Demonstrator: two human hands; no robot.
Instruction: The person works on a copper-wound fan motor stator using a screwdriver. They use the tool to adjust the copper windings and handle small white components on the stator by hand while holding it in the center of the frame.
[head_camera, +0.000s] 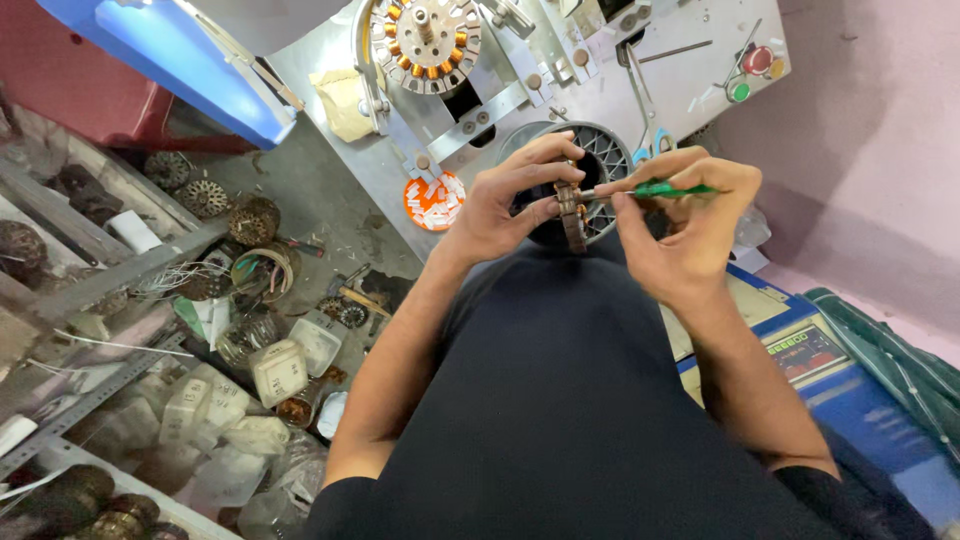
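My left hand (510, 195) grips a round brown motor stator core (572, 215), seen edge-on, held up in front of my chest. My right hand (680, 215) holds a thin tool with a green handle (672, 189); its metal tip touches the core's top edge. Both hands hover over a grey ribbed round fan housing (610, 160) lying on the metal workbench (600, 80). A second stator with orange copper windings (427, 42) sits mounted on the winding machine at the far end of the bench.
An orange dish of small white paper slips (435, 200) lies left of my hands. Scissors (648, 125) and coloured push buttons (755, 65) sit on the bench. Metal shelves (120, 280) at left hold old stators, wire coils and white boxes. A blue meter box (805, 350) stands right.
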